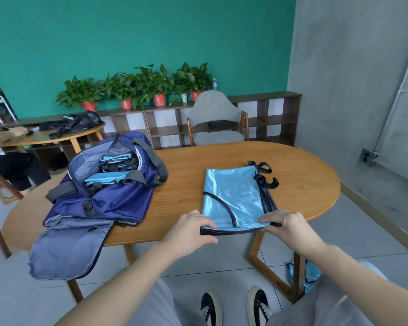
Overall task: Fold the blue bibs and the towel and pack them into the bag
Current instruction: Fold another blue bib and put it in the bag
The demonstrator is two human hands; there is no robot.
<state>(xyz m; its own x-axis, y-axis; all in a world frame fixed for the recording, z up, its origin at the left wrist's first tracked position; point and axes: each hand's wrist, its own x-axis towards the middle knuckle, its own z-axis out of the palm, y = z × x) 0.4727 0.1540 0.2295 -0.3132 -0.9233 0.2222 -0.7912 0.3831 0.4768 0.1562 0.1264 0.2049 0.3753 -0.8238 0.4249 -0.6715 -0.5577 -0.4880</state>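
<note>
Both hands (193, 228) pinch bib (233, 198) (folded).

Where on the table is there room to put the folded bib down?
Bare wood shows between the bag and the bib, along the far edge near the chair, and at the right end past the black straps. The near edge is crowded: left hand and right hand grip the bib there.

I'm looking at what reads as an office lounge or meeting room: a teal wall (127, 31) meets bare grey concrete (351, 67), and a low open cubby shelf (257, 118) runs along it, topped with potted plants (137, 88) in red pots. There's an oval wooden table (292, 165), a grey padded chair (216, 118), a second round table (57, 135) and pale floor tiles (363, 234).
</note>
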